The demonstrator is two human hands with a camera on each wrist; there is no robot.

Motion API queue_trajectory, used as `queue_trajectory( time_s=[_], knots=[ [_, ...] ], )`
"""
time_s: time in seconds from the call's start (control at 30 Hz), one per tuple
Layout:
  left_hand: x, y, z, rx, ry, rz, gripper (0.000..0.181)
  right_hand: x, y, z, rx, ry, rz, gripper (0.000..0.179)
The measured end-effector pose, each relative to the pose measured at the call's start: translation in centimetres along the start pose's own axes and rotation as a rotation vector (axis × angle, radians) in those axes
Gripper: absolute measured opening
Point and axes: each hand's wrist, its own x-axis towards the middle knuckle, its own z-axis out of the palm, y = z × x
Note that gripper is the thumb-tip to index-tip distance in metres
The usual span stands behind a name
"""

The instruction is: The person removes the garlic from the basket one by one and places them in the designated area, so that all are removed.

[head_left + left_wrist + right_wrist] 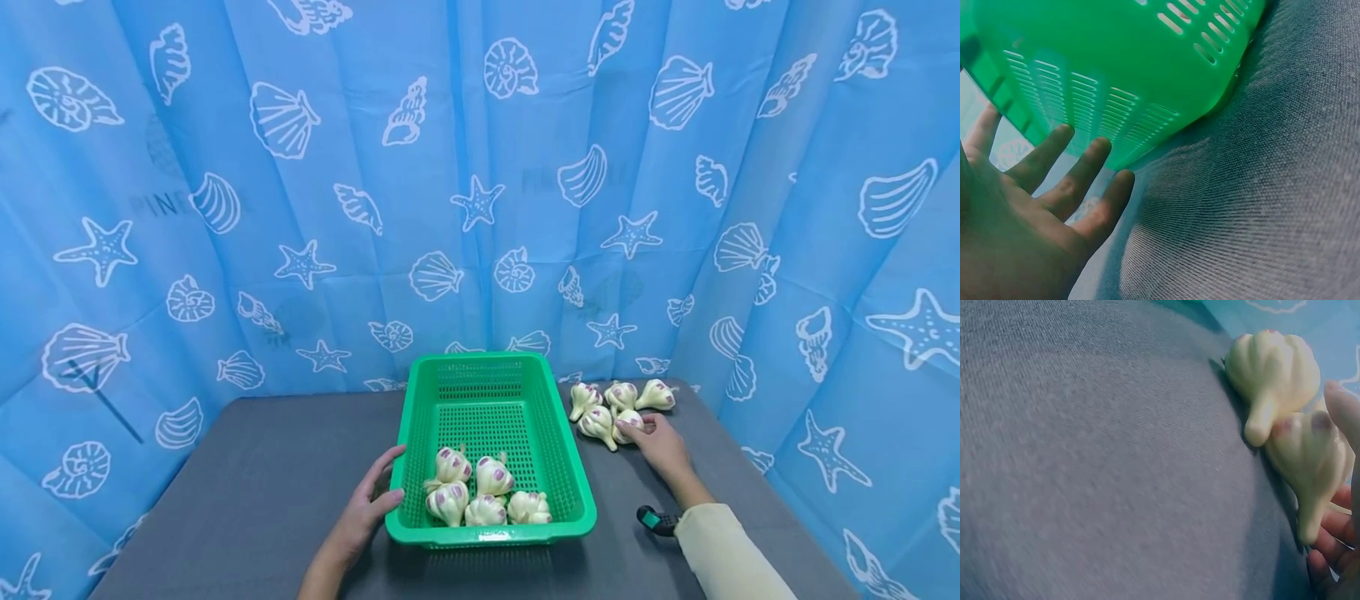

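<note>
A green perforated plastic basket (491, 535) stands on the table, with several purple-marked garlic bulbs (493, 477) near its front wall. My left hand (363, 512) rests at the basket's left rim; the left wrist view shows its fingers (1079, 181) spread and fairly straight beside the slotted wall. At the back right, my right hand (666, 450) holds a garlic bulb (627, 423) between thumb and fingers. In the right wrist view, that bulb (1310, 456) has its stem pointing down, and another bulb (1275, 369) lies against it.
More garlic bulbs (621, 395) lie clustered around the right hand. A small black object with a green face (657, 521) sits at the right wrist, by the pale sleeve (731, 550). A blue shell-print curtain (480, 208) hangs behind the grey tabletop (300, 467).
</note>
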Motion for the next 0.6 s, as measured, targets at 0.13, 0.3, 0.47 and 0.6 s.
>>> queue_trajectory(
  time_s=[0.13,0.3,0.47,0.6],
  knots=[
    [0.0,-0.2,0.0,0.007,0.011,-0.013,0.056,-0.1,0.3,-0.3,0.032,-0.022,-0.020,0.080],
    [0.0,-0.3,0.0,0.004,0.008,-0.023,0.056,-0.5,0.7,-0.8,0.060,-0.032,-0.042,0.080],
    [0.0,-0.3,0.0,-0.001,0.004,-0.011,0.057,-0.8,0.9,-1.4,0.071,-0.027,-0.047,0.079],
    [0.0,-0.2,0.0,-0.001,0.018,-0.007,0.057,-1.0,1.0,-1.7,0.087,-0.026,-0.060,0.078]
  ],
)
